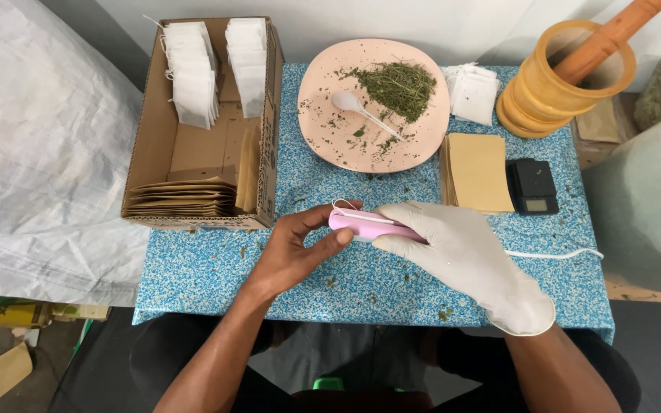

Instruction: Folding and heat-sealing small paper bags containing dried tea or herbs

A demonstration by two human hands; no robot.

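On the desk (216,268) with the blue speckled cover stand one open brown cardboard box (147,145) at ten o'clock, one round pink plate (330,138) at twelve, and one yellow wooden mortar (537,92) with one orange pestle (606,34) at two. The plate bears one heap of dried green herb (395,86) and one white plastic spoon (357,107). The box holds two rows of white tea bags (193,76) and two stacks of brown paper envelopes (181,199). One more brown envelope stack (477,172), one pile of white bags (472,92) and one small black scale (533,186) lie at three o'clock. One pink sealer (365,224) sits between two hands.
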